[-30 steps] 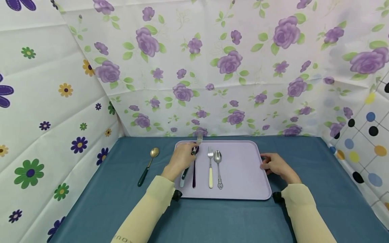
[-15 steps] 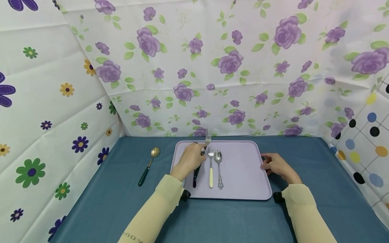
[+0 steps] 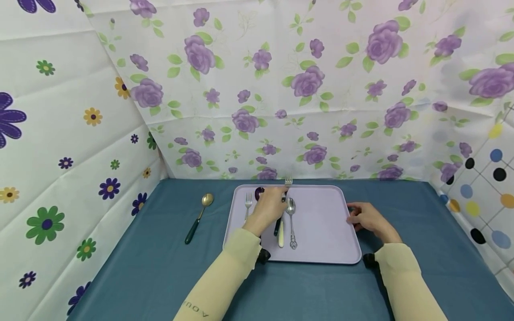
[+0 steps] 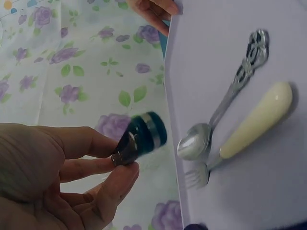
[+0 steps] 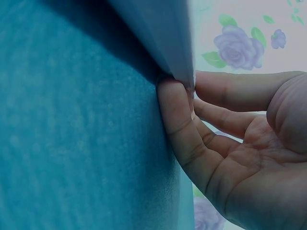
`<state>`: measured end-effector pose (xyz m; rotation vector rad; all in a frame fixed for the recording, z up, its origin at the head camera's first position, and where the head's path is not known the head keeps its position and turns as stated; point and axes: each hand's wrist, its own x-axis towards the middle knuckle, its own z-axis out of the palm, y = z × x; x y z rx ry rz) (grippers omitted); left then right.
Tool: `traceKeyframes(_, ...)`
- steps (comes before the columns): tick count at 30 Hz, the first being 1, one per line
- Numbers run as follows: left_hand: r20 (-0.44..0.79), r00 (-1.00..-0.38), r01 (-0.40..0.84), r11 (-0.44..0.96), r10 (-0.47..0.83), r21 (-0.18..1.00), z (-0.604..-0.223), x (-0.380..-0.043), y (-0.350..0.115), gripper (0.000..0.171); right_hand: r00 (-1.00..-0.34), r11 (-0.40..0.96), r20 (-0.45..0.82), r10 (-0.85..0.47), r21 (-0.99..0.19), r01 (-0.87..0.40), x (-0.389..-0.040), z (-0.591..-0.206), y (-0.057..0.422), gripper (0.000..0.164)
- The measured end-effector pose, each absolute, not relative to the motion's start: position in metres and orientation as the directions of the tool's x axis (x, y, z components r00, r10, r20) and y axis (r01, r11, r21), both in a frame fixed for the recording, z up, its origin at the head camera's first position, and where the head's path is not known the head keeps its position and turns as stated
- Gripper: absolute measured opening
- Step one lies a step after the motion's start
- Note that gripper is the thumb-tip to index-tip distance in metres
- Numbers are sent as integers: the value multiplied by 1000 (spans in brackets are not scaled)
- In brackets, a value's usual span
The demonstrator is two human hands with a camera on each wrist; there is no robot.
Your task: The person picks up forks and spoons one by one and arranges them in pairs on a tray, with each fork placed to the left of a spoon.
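Observation:
Above the left half of a pale lilac tray [image 3: 321,232], my left hand [image 3: 267,209] pinches a fork [image 4: 139,136] by its dark green handle. Its silver tines point toward the back in the head view. Under and beside that hand lie a cream-handled fork [image 4: 259,120] and a silver spoon [image 4: 194,141] with an ornate handle. Another fork [image 3: 248,200] and a dark purple spoon [image 3: 259,192] lie on the tray's left part, partly hidden by the hand and sleeve. My right hand [image 3: 368,219] grips the tray's right rim between thumb and fingers [image 5: 180,110].
A gold spoon [image 3: 193,229] with a dark green handle lies on the blue tablecloth [image 3: 160,267] left of the tray. Flower-patterned sheets [image 3: 225,89] rise behind and at the left. A dotted sheet [image 3: 482,191] hangs at the right.
My left hand has carried the green-handled fork rightward over the tray, from the left side to beside the cream-handled fork. The fork at far left has come into view. My right hand stays on the rim.

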<state>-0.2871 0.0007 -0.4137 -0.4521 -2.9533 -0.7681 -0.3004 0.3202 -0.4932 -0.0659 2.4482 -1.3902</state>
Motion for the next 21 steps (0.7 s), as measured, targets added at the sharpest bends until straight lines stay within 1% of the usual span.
traceKeyframes(7,106,-952,302,817,288,492,-420,-288,17,50,-941,503,-257,-220,-856,116,-302,-495,322,66)
traceKeyframes(10,87,-955,288,812,284,508,-419,-288,21,49,-941,506,-257,-221,-855,115,-303,-495,321,66)
traceKeyframes(14,85,-959,275,816,270,509,-415,-288,28,39,-941,514,-267,-209,-848,127,-304,-493,321,66)
traceKeyframes(19,119,-955,296,853,271,430,-416,-289,41,23,-938,501,-264,-224,-857,121,-303,-494,322,66)
traceKeyframes(21,132,-953,304,864,273,402,-418,-290,46,19,-939,497,-264,-222,-859,124,-303,-496,322,66)
